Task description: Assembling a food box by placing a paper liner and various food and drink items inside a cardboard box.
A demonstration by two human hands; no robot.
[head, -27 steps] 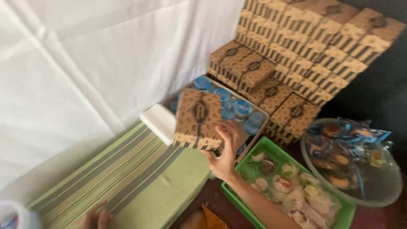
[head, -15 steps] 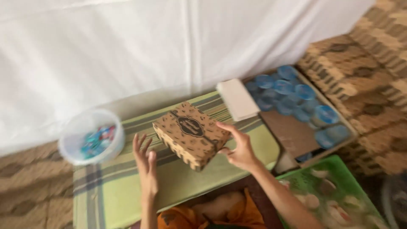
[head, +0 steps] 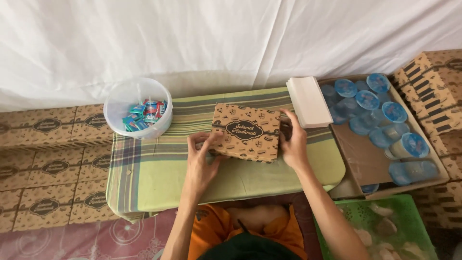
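I see both hands on a brown patterned box (head: 246,132) that sits flat, lid closed, on the bench (head: 159,168), which is covered with a green striped cloth. The box lies near the middle of the bench, slightly toward the back and right.

Left hand (head: 201,161) is at the box's left edge, fingers (head: 204,141) slightly spread and curled, tips touching the left side and front corner. I can't tell if it truly grips or only rests there.

Right hand (head: 293,142) is against the box's right edge, fingers together and extended along that side, thumb low at the near corner. So the box is held between the two hands, pressed from both sides.

Back left on the bench, a clear round tub (head: 138,108) holds small blue and red wrapped sweets. At the back right corner, a white napkin stack (head: 308,101) overlaps the rim of an open carton (head: 365,161) of sealed blue-lidded cups (head: 392,111). Near right, a green basket (head: 409,212) holds wrapped snacks, blurred. More closed brown boxes are stacked left (head: 48,159) and far right (head: 433,82). White cloth (head: 192,38) hangs behind.
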